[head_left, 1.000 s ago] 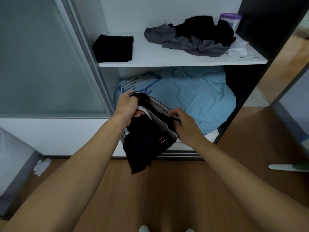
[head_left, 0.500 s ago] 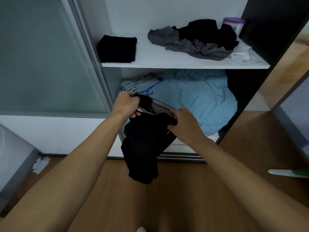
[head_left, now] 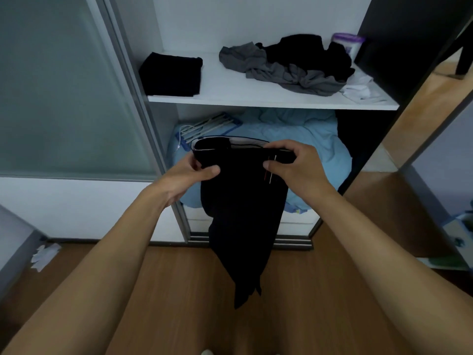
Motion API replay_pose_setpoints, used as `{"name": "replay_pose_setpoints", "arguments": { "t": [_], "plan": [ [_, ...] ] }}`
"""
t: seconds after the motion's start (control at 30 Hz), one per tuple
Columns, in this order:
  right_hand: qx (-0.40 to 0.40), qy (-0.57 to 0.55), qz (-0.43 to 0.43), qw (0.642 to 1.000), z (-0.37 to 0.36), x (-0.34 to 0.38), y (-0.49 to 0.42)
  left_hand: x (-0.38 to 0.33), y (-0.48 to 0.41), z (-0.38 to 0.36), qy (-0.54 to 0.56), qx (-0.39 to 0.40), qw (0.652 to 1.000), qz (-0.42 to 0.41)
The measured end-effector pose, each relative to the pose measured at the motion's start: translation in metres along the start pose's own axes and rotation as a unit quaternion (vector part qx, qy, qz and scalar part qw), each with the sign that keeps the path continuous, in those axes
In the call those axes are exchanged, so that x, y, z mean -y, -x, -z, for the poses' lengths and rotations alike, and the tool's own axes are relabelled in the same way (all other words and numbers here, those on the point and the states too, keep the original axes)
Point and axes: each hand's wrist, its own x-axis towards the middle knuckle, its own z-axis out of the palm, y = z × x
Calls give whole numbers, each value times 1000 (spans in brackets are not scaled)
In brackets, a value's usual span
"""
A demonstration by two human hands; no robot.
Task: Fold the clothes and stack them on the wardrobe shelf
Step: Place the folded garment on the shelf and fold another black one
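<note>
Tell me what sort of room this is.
Most likely a bedroom at home, in front of a built-in wardrobe: a frosted sliding door, a white shelf with folded and crumpled clothes, blue bedding and hangers stuffed below, and a wood floor.

I saw a wood-plank floor [head_left: 320, 290] under dim, bluish light. A frosted sliding door [head_left: 64, 85] covered the wardrobe's left side, with a white panel [head_left: 76, 208] below it and white inner walls [head_left: 243, 19] behind. A dark panel [head_left: 399, 42] stood at right, crumpled paper [head_left: 44, 256] lay at lower left.
</note>
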Motion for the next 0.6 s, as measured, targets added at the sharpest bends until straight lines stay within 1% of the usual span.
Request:
{"name": "replay_pose_setpoints", "arguments": {
  "t": [0.07, 0.13, 0.2, 0.23, 0.3, 0.33, 0.37, 0.4, 0.47, 0.5, 0.53, 0.6],
  "plan": [
    [18, -28, 3, 999, 2, 2, 3, 5, -1, -19, 21, -12, 1000, -21],
    [31, -24, 12, 999, 7, 1, 6, 7, -2, -36, 52, -8, 998, -47],
    [3, -34, 27, 999, 18, -1, 7, 3, -2, -51, 84, 11, 994, -65],
    [-27, -64, 26, 997, 25, -3, 7, -1, -2, -57, 104, 21, 992, -69],
    [-74, -167, -14, 983, 44, -11, 8, -12, -4, -69, 131, 36, 988, -75],
    [-70, -215, -51, 973, 52, -16, 12, -18, -5, -74, 141, 41, 986, -79],
    [-46, -241, -94, 965, 57, -22, 17, -24, -6, -79, 153, 45, 984, -83],
    [-15, -239, -140, 961, 60, -28, 24, -29, -6, -83, 167, 46, 981, -85],
    [38, -202, -210, 956, 61, -39, 37, -37, -8, -88, 178, 59, 978, -86],
    [46, -195, -221, 955, 60, -43, 42, -40, -9, -90, 170, 70, 979, -85],
    [38, -201, -216, 955, 59, -45, 44, -42, -9, -91, 154, 75, 982, -83],
    [18, -224, -195, 955, 55, -43, 44, -40, -10, -90, 127, 60, 987, -76]
  ]
}}
